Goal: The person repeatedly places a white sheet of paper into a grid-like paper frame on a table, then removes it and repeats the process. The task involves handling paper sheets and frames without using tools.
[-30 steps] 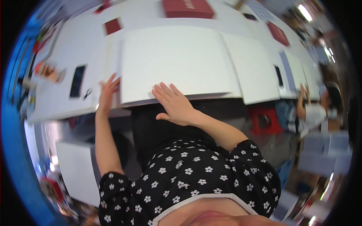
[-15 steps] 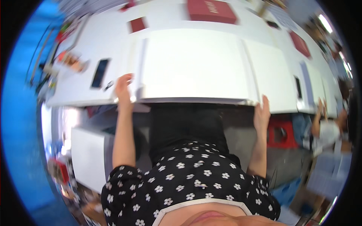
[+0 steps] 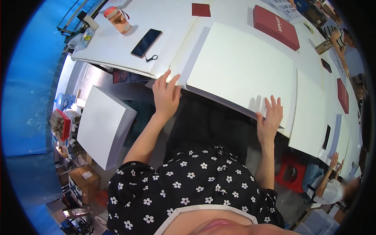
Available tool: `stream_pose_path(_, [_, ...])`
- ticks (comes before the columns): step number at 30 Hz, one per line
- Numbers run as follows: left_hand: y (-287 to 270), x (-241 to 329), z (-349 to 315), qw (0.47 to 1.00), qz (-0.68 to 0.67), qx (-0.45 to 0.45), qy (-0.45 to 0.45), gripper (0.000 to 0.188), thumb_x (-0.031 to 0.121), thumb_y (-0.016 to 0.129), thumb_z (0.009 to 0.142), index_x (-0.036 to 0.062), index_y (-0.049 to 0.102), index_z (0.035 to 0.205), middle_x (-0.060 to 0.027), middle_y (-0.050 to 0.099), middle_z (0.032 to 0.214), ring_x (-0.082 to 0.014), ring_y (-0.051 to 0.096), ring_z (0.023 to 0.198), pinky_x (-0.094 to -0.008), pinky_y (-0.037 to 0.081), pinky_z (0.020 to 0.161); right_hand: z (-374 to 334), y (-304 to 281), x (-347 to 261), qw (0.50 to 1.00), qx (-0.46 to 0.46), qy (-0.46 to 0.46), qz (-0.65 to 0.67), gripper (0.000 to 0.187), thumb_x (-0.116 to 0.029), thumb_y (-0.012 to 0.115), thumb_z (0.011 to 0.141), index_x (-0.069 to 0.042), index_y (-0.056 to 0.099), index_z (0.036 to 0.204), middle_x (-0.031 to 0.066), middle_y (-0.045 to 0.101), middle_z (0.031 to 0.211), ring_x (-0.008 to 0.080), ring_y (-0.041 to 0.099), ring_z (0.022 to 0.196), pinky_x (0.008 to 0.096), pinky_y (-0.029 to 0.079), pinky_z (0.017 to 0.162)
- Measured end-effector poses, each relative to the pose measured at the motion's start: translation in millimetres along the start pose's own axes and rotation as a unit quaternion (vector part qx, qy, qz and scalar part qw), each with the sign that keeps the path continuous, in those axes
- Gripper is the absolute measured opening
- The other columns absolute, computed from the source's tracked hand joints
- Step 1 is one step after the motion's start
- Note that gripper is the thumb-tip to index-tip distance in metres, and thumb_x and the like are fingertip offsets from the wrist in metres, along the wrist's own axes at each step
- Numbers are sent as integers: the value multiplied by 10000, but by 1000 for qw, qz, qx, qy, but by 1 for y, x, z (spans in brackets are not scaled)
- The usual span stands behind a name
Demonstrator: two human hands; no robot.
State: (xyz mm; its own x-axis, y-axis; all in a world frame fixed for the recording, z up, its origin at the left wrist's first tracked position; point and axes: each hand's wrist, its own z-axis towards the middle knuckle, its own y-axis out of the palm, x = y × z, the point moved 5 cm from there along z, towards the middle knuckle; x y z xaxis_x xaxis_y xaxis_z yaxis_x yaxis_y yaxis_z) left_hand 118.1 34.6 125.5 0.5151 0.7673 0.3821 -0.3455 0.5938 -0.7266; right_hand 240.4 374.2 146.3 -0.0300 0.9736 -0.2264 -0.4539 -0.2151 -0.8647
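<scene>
A large flat white block [image 3: 243,62], perhaps a stack of sheets or boards, lies at the front edge of the white table. My left hand [image 3: 166,94] is at the table edge just beside the block's left corner, its fingers apart and holding nothing. Over the block's front edge, towards its right end, is my right hand [image 3: 270,119], fingers spread, with their shadow falling on the white surface. Whether its fingertips touch the block I cannot tell.
Left of the block are a phone [image 3: 147,42] with a ring strap and a pink-lidded bottle [image 3: 117,19]. A dark red square [image 3: 201,9] and a red box [image 3: 276,27] lie farther back. Another white stack [image 3: 103,125] stands lower left. Co-workers' hands [image 3: 336,162] show at the right.
The view has turned, so the table now slants down to the right. My left hand's fingers have spread, and my right hand has come over the block's front edge.
</scene>
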Motion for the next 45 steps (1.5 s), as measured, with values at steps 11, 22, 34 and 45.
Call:
stream_pose_path(11, [8, 11, -10, 992, 31, -106, 54, 443, 183, 678, 882, 104, 602, 1311, -190, 468, 1454, -370, 393, 1369, -481, 314, 1077, 7, 16, -48, 998, -17, -46, 50, 541, -416, 656, 909, -56, 587, 1306, 158, 509, 1428, 423, 374, 1404, 587, 270, 1135])
stream_pose_path(22, [31, 132, 47, 842, -516, -159, 11, 860, 660, 296, 968, 57, 157, 1564, -204, 261, 1601, -358, 292, 1467, -454, 263, 1165, 72, 10, -129, 839, 43, -99, 533, 960, -687, 359, 971, 52, 162, 1552, 259, 173, 1619, 409, 115, 1520, 491, 133, 1211])
stream_pose_path(34, [-5, 115, 100, 696, -708, -17, -118, 991, 780, 245, 938, 49, 97, 1590, -249, 337, 1549, -371, 389, 1396, -461, 373, 1095, 77, -7, -186, 827, 49, -237, 508, 958, -644, 438, 965, 55, 155, 1555, 228, 161, 1632, 363, 34, 1540, 536, 19, 1212])
stream_pose_path(45, [24, 118, 89, 686, -705, -129, -128, 775, 627, 209, 1033, 94, 151, 1593, -213, 311, 1558, -325, 302, 1448, -455, 252, 1185, 65, 22, -178, 899, 57, -196, 389, 1050, -734, 342, 932, 69, 86, 1559, 233, 92, 1643, 394, -6, 1533, 524, -2, 1219])
